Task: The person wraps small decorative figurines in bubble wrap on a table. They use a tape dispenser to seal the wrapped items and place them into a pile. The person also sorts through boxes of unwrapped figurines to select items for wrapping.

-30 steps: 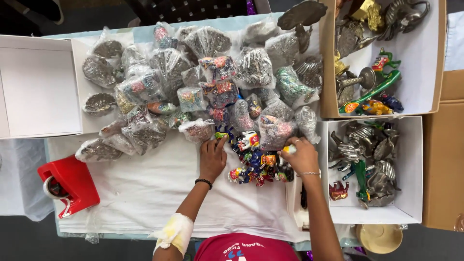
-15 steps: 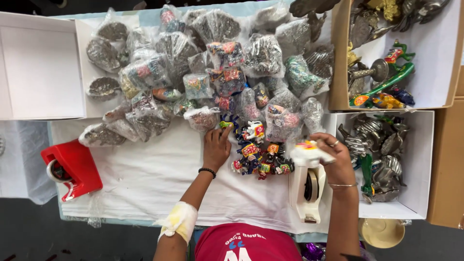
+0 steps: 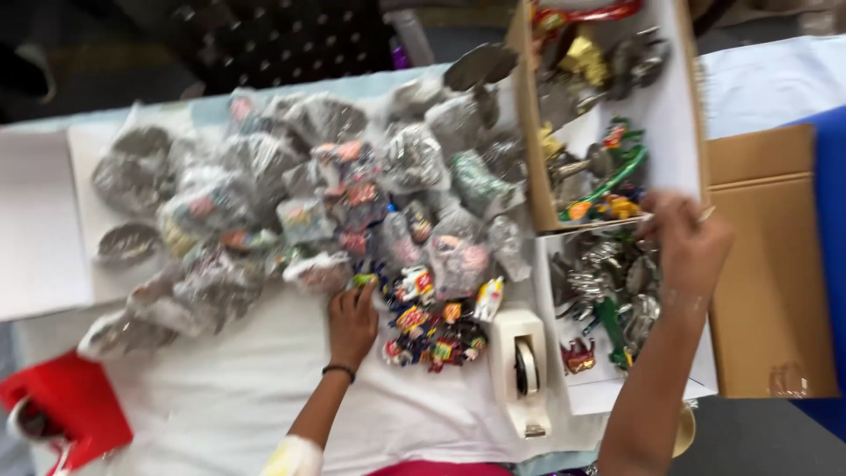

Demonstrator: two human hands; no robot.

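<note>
Colourful toys (image 3: 432,330) just beside left hand (image 3: 352,322)

right hand (image 3: 692,242) lifted from the toy pile (image 3: 432,326) to over the boxes (image 3: 679,132), apparently empty

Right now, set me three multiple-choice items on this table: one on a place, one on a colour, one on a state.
1. Where is the right hand?
A. over the white boxes of metal parts
B. on the red bag
C. on the tape dispenser

2. What colour is the tape dispenser?
A. blue
B. white
C. green

3. How is the left hand?
A. flat on the white tablecloth beside small colourful toys
B. raised, holding a bag
C. inside a box

Answers: 1 A, it hovers where the two boxes meet; 2 B, its body is white; 3 A, palm down, fingers at the toy pile.
</note>
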